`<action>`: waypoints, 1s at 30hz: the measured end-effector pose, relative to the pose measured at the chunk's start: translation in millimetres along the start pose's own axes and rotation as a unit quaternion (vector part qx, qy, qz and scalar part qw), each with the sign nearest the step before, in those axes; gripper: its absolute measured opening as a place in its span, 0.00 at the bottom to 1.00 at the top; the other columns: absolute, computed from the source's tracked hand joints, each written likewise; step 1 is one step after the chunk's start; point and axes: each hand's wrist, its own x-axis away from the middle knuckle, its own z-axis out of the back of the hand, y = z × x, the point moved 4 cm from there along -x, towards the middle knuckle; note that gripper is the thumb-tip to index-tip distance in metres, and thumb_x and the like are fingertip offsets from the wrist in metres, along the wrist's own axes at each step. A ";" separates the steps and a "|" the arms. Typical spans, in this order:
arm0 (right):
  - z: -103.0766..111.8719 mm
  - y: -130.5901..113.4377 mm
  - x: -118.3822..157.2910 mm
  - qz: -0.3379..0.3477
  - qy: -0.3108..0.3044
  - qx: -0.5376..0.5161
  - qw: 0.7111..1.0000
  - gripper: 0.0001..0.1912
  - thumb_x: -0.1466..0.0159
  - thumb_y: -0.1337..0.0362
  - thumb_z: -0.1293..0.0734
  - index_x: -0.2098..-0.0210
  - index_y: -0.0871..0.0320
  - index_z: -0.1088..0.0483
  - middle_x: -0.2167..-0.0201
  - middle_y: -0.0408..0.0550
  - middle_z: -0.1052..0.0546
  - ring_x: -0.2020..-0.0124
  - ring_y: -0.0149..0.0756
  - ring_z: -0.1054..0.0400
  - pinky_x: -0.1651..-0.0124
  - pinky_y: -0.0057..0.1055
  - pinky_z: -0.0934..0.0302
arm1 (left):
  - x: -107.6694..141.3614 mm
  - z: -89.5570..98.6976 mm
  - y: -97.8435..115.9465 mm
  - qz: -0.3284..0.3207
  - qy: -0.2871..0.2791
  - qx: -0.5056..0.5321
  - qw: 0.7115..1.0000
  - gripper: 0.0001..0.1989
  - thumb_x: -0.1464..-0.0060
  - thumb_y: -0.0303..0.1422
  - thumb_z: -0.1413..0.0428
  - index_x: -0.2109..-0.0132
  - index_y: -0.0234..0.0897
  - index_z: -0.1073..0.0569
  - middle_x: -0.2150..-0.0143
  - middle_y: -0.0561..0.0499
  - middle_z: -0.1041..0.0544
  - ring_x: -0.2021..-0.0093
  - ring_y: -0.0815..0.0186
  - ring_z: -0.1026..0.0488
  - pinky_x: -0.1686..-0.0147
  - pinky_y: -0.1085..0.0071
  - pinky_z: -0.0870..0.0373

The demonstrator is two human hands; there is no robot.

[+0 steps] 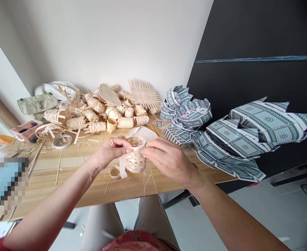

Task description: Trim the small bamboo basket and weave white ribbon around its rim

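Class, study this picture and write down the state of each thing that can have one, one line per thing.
Left hand: gripping the basket from the left side.
Right hand: fingers closed at the basket's rim.
Small woven basket: held between both hands, a pale strip looped loosely at its side.
Flat woven mat: propped behind the pile, strip ends unbound.
Tape roll: lying flat on the table.
Printed paper pieces: folded, heaped together.
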 end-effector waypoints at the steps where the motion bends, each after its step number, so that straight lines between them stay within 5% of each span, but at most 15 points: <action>1: 0.0 1.4 1.8 -0.007 0.000 -0.001 1.000 0.13 0.35 0.74 0.42 0.71 0.62 0.29 0.72 0.49 0.29 0.69 0.33 0.37 0.65 0.30 0.40 | 0.0 0.2 -0.4 0.007 0.002 0.005 1.000 0.08 0.61 0.34 0.35 0.76 0.34 0.24 0.78 0.57 0.34 0.78 0.76 0.40 0.77 0.77 0.43; 9: -3.8 -1.0 -1.8 -0.022 0.021 0.009 0.999 0.12 0.36 0.73 0.41 0.73 0.62 0.29 0.73 0.48 0.29 0.69 0.33 0.37 0.66 0.29 0.41 | -0.2 -3.1 -0.2 0.022 -0.006 0.032 0.999 0.08 0.60 0.34 0.35 0.75 0.34 0.23 0.78 0.57 0.33 0.78 0.76 0.41 0.77 0.77 0.44; 16: -13.8 -15.8 -12.5 0.063 0.003 0.096 0.993 0.14 0.35 0.73 0.43 0.73 0.60 0.29 0.76 0.46 0.30 0.72 0.32 0.41 0.69 0.30 0.44 | 0.2 -2.2 -0.6 -0.029 0.000 -0.023 0.999 0.12 0.61 0.40 0.35 0.73 0.34 0.22 0.75 0.54 0.30 0.74 0.72 0.35 0.72 0.75 0.39; 20: -8.6 -54.6 -12.9 0.139 0.028 -0.052 0.989 0.14 0.37 0.75 0.43 0.75 0.59 0.32 0.74 0.44 0.29 0.74 0.30 0.41 0.71 0.30 0.43 | 2.9 -1.1 2.2 -0.093 0.031 -0.079 0.992 0.11 0.57 0.40 0.37 0.72 0.35 0.22 0.74 0.52 0.28 0.71 0.69 0.32 0.70 0.73 0.36; 26: -5.3 -54.4 16.1 -0.104 0.047 -0.326 0.939 0.10 0.33 0.70 0.47 0.66 0.57 0.37 0.74 0.43 0.30 0.75 0.28 0.37 0.72 0.24 0.40 | 20.5 3.9 11.6 -0.224 0.110 -0.297 0.922 0.06 0.48 0.33 0.43 0.65 0.40 0.21 0.73 0.52 0.31 0.73 0.70 0.33 0.73 0.75 0.36; 30: -1.6 -22.9 85.4 -0.331 0.181 -0.375 0.847 0.05 0.35 0.66 0.41 0.63 0.51 0.34 0.80 0.39 0.33 0.80 0.29 0.38 0.76 0.25 0.39 | 35.8 8.3 15.3 -0.269 0.178 -0.397 0.859 0.09 0.46 0.28 0.45 0.61 0.43 0.21 0.73 0.54 0.34 0.72 0.71 0.34 0.73 0.76 0.37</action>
